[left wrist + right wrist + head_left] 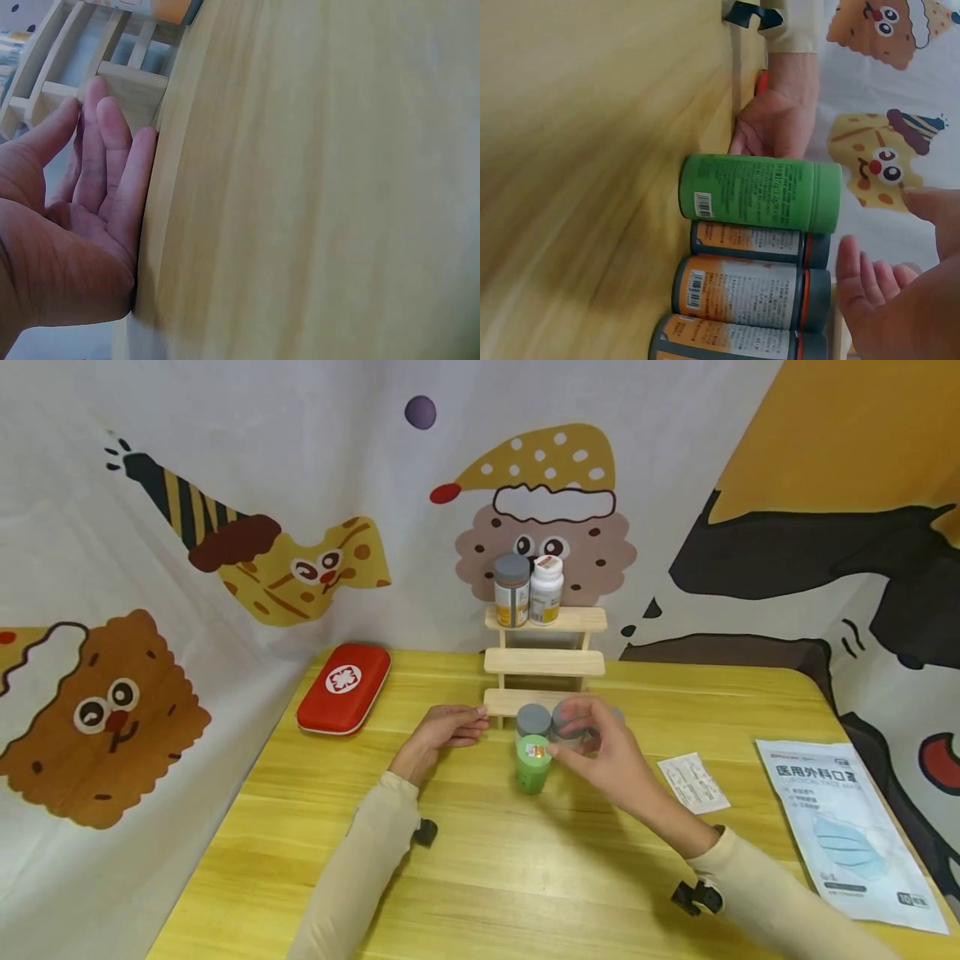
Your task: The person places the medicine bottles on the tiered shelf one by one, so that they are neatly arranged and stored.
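Observation:
My left hand (447, 729) rests on the table at the left end of the small wooden step shelf (544, 662), its relaxed fingertips touching the shelf's lowest step. My right hand (606, 752) hovers over three bottles with grey lids (739, 291), thumb spread from the fingers and nothing between them. Those bottles stand in a row before the shelf, with orange and white labels. In front of the row is an upright green canister (533, 767); the right hand is just beside its lid. On the top step stand a grey-lidded bottle (512, 593) and a white bottle (547, 592).
A red first-aid case (345, 689) lies at the back left of the table. To the right are a small printed paper packet (693, 783) and a surgical mask bag (847, 835). A cartoon-print cloth (420, 568) hangs behind the table.

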Motion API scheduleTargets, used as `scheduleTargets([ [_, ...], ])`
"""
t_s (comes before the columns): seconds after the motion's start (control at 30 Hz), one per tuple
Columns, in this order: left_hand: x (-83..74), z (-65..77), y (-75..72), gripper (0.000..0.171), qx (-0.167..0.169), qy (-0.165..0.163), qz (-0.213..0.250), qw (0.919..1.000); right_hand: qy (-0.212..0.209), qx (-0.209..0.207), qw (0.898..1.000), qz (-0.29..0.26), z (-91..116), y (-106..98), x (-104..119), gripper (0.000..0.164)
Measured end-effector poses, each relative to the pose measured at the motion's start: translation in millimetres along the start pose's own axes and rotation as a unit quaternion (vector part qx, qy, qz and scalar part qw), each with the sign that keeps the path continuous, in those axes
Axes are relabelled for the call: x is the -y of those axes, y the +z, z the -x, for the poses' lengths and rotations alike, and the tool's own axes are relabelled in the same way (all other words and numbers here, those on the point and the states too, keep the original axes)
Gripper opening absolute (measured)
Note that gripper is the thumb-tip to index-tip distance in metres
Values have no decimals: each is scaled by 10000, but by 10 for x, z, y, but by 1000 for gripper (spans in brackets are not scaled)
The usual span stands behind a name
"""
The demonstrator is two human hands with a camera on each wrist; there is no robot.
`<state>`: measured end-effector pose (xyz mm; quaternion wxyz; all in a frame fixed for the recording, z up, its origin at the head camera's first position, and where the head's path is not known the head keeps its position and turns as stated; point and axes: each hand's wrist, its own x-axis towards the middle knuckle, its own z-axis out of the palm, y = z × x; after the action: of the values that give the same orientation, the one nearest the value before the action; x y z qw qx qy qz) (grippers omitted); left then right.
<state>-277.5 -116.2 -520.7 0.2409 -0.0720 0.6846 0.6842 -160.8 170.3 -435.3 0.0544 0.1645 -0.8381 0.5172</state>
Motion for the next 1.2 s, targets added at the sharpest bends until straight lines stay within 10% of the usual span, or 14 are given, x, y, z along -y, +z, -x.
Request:
scheduleTargets([
  [0.77, -17, 38, 11, 35, 13, -49, 38, 10000, -91, -3, 9798, 1999, 182, 282, 4, 65],
  [1.2, -28, 46, 9, 34, -40, -41, 28, 10000, -78, -63, 9744, 2248, 121, 360, -56, 55],
])
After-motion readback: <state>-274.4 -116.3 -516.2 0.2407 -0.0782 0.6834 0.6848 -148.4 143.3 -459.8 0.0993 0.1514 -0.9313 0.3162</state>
